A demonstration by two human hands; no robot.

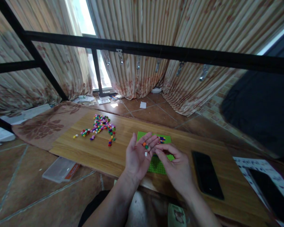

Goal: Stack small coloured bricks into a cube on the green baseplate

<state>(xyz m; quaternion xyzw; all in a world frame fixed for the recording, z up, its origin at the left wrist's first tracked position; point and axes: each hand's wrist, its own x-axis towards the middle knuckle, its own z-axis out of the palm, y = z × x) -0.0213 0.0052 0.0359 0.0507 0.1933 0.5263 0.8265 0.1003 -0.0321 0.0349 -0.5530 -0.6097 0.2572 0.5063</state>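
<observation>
My left hand [139, 154] is held palm up over the wooden board [90, 151], fingers spread, with a few small bricks [145, 146] lying in the palm: orange, green and white. My right hand [174, 164] is beside it, fingers curled and its fingertips pinched at the left palm's edge; what they hold is too small to make out. Under both hands lies a green baseplate [157, 165] with a few coloured bricks [162, 138] stuck on at its far edge. A pile of loose coloured bricks [100, 126] lies on the board to the left.
A black phone [207, 178] lies on the board to the right of the baseplate. A clear plastic box [60, 169] sits on the tiled floor at the left. A patterned mat [265, 176] with a dark object is at far right. Black metal bars [156, 50] and curtains stand behind.
</observation>
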